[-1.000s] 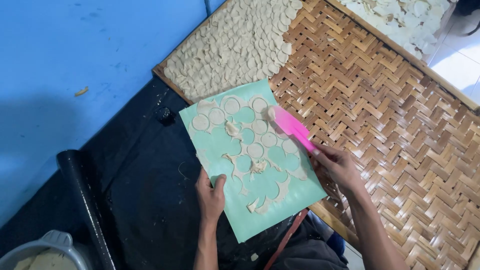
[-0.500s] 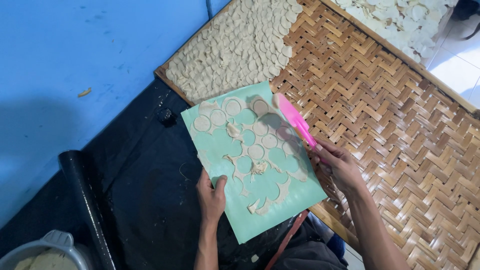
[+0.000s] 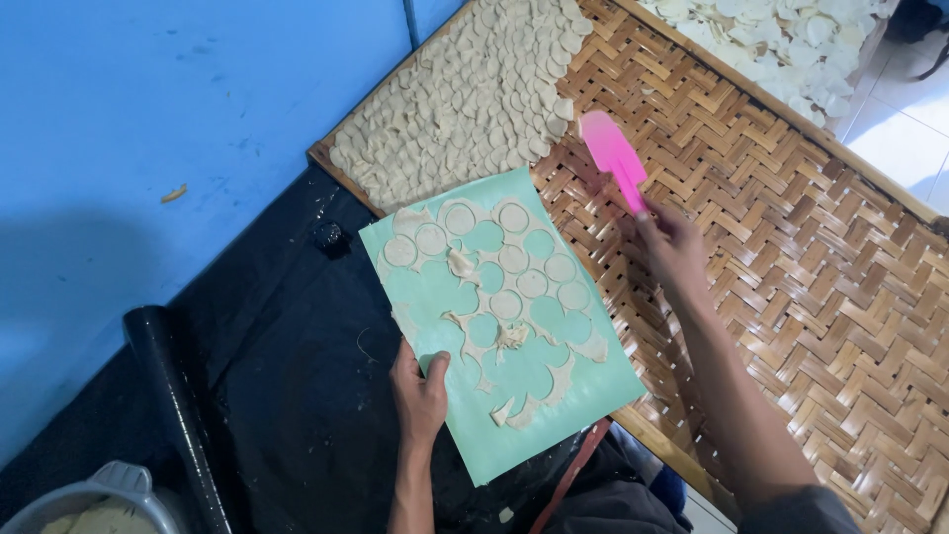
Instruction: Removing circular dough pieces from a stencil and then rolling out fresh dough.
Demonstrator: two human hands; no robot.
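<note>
- Held one green sheet (image 3: 514,346) by its near edge, left hand (image 3: 419,388) pinching.
- Counted about nine dough discs (image 3: 531,284) on sheet.
- Gripped one pink spatula (image 3: 615,156) beyond sheet, right hand (image 3: 672,247) closed.
- Grey tub (image 3: 94,499) left of sheet, cut off.

Bare woven tray (image 3: 791,287) beside dough rounds (image 3: 465,109)
</note>
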